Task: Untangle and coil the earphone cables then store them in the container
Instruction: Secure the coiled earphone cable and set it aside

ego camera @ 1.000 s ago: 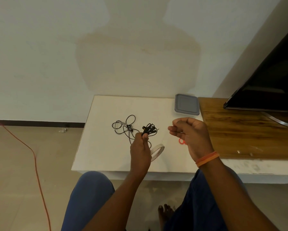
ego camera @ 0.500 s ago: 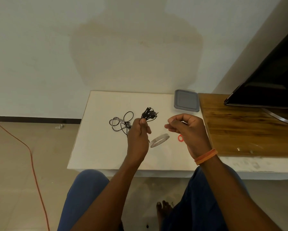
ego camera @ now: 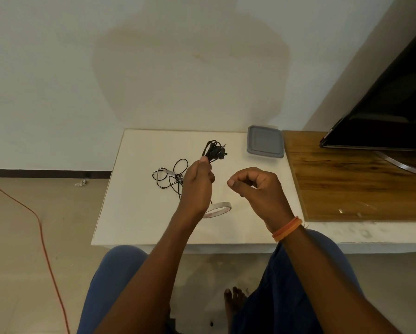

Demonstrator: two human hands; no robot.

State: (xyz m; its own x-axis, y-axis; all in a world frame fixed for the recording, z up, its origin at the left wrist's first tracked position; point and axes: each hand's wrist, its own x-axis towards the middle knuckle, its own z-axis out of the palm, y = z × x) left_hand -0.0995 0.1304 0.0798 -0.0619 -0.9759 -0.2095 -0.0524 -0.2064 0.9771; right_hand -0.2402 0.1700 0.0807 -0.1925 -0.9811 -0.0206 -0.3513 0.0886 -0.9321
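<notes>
My left hand is raised over the white table and grips a coiled bundle of black earphone cable, which sticks up above my fingers. A second black earphone cable lies loose and tangled on the table just left of that hand. My right hand hovers to the right with its fingers curled shut; whether it pinches anything I cannot tell. The grey container with its lid on sits at the table's far right corner.
A roll of tape lies on the table below my left hand. To the right are a wooden board and a dark screen. An orange cord runs across the floor at left. My knees are under the table's near edge.
My left hand lifted the coiled cable bundle up and away from the table. My right hand stayed curled and shifted slightly; the small red item near it is now hidden.
</notes>
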